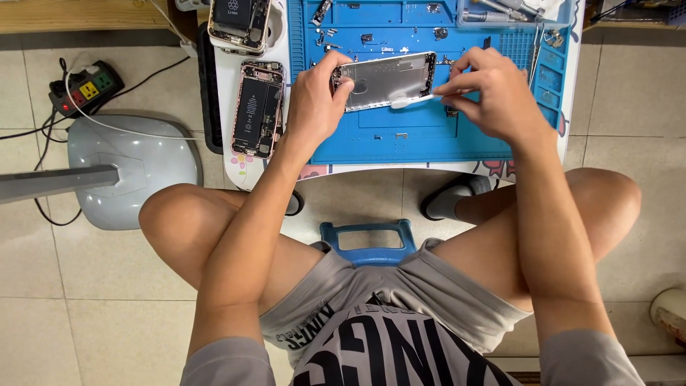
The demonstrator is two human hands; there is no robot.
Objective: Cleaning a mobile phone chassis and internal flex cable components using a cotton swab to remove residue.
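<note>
— What do we have around our hold?

— Just left of our left hand [314,96] lies an opened phone [257,107], battery up, on the white table [229,150]. A second opened phone [239,23] sits beyond it, at the far edge. Under our grip spreads the blue work mat [379,143], with small screws and parts [371,39] scattered past the housing, and tools in a tray [500,11] beyond our right hand [489,93]. Well to the left, on the floor, are a power strip [86,89] and a grey lamp base [132,168].

— Anything in the way?

— Nothing lies between our two hands but the housing itself.

— And how do we hold?

— Our left hand pinches the silver phone housing [389,78] by its left end, thumb on the near face, fingers curled behind, tilting it up off the mat. Our right hand's fingers are pressed together on a white swab [414,100], whose tip touches the housing's near lower edge. Both forearms reach forward over our knees, wrists bent down.
</note>
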